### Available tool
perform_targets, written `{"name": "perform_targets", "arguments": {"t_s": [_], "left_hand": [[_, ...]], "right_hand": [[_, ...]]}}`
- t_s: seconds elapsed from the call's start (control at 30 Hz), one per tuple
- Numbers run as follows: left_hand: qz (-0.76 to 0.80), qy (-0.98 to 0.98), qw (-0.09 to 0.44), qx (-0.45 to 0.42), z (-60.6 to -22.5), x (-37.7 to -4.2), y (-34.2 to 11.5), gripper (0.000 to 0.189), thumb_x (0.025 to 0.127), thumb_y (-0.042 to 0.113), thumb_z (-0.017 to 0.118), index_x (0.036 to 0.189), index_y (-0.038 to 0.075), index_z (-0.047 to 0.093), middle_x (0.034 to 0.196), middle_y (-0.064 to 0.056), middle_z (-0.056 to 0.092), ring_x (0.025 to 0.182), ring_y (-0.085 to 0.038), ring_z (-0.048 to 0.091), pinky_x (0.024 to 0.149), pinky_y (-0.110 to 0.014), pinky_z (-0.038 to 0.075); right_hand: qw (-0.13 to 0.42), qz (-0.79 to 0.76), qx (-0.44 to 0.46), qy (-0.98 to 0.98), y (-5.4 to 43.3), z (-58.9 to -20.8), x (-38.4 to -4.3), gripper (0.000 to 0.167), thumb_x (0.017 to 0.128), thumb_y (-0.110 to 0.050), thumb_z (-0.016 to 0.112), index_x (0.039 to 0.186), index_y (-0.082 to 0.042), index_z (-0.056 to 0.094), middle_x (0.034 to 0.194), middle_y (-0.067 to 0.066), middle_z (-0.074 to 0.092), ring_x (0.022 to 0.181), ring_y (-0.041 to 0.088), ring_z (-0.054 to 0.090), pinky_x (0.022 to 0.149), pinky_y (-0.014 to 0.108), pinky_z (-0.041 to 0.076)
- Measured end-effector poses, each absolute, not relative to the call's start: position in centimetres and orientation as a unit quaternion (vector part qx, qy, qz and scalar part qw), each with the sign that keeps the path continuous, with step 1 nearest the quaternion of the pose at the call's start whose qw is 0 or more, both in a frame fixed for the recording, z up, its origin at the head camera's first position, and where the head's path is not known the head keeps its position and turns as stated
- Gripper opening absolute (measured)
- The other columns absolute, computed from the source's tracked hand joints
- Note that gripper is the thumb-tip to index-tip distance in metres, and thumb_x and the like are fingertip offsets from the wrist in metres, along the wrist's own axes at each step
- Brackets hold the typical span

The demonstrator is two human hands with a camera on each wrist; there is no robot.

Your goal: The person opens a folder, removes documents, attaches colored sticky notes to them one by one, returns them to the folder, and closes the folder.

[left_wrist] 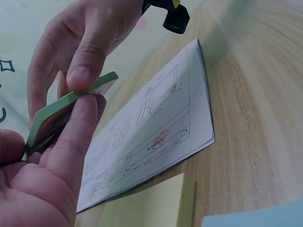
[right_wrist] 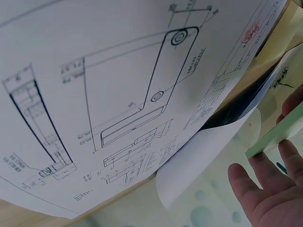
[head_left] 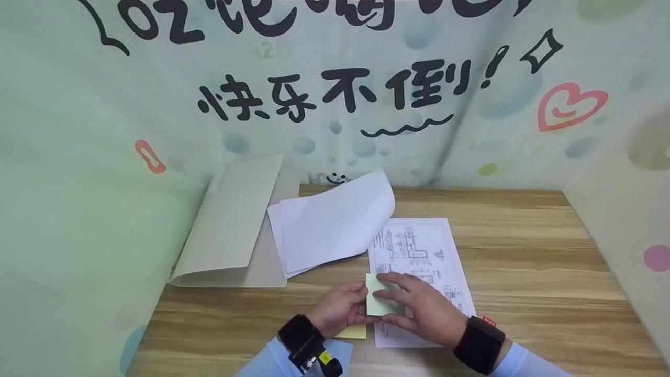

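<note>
A light green sticky note pad (head_left: 378, 301) is held tilted above the table, gripped by my left hand (head_left: 340, 306) between thumb and fingers. My right hand (head_left: 426, 309) reaches over it from the right, its spread fingertips touching the pad's face and edge. In the left wrist view the green pad (left_wrist: 52, 109) shows its edge, with the right thumb lying along it. Beneath the hands lies a printed technical drawing sheet (head_left: 413, 235), which carries a red stamp in the left wrist view. A yellow sticky note pad (left_wrist: 147, 203) lies on the table, partly covered by my left hand in the head view.
Several white sheets (head_left: 335, 225) with a raised, curled corner lie behind the hands. They overlap a half-open cream folder (head_left: 230, 220) at the back left. A light blue paper or pad (head_left: 340, 353) lies by the left wrist. Printed fabric walls (head_left: 366, 152) border the wooden table (head_left: 539, 272).
</note>
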State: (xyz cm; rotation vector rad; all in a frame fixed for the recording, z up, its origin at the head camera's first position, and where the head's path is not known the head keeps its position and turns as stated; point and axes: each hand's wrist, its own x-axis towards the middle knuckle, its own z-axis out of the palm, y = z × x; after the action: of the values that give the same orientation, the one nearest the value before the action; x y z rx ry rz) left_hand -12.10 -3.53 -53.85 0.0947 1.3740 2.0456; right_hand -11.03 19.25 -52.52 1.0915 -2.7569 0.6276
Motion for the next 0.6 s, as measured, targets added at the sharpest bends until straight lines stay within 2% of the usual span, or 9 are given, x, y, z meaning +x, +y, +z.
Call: {"name": "perform_targets", "arguments": {"t_s": [0.2,0.4,0.5,0.6], "left_hand": [[0.783,0.524,0.331,0.045,-53.89,-12.09,-3.64,0.043,0.11,0.011,0.034,0.148,-0.009,0.043,0.135,-0.028,0.062,0.118,-0.034,0.068,0.102,-0.046,0.054],[0.785,0.519,0.335,0.053,-53.99,-12.12,-3.76,0.045,0.11,0.011,0.033,0.15,-0.009,0.04,0.138,-0.029,0.06,0.121,-0.036,0.066,0.103,-0.046,0.054],[0.786,0.511,0.343,0.061,-53.98,-12.15,-3.89,0.045,0.109,0.012,0.035,0.15,-0.008,0.04,0.137,-0.028,0.06,0.121,-0.035,0.067,0.104,-0.045,0.053],[0.788,0.498,0.355,0.074,-53.92,-12.26,-4.06,0.049,0.105,0.01,0.038,0.151,-0.006,0.04,0.139,-0.028,0.059,0.122,-0.034,0.066,0.105,-0.044,0.052]], "right_hand": [[0.048,0.238,0.358,-0.902,19.4,-52.56,-10.98,0.039,0.094,-0.048,0.068,0.13,-0.032,0.068,0.151,-0.003,0.054,0.138,0.026,0.053,0.111,0.05,0.046],[0.075,0.243,0.362,-0.897,19.3,-52.52,-11.28,0.021,0.096,-0.03,0.071,0.115,-0.025,0.076,0.144,-0.002,0.061,0.135,0.026,0.057,0.115,0.057,0.04],[0.111,0.235,0.356,-0.898,18.96,-52.36,-11.41,0.014,0.093,-0.022,0.075,0.106,-0.021,0.078,0.134,-0.003,0.068,0.128,0.021,0.062,0.111,0.049,0.046],[0.13,0.237,0.339,-0.901,18.54,-52.1,-11.38,0.011,0.091,-0.02,0.076,0.102,-0.02,0.078,0.123,-0.006,0.073,0.117,0.015,0.066,0.101,0.038,0.054]]}}
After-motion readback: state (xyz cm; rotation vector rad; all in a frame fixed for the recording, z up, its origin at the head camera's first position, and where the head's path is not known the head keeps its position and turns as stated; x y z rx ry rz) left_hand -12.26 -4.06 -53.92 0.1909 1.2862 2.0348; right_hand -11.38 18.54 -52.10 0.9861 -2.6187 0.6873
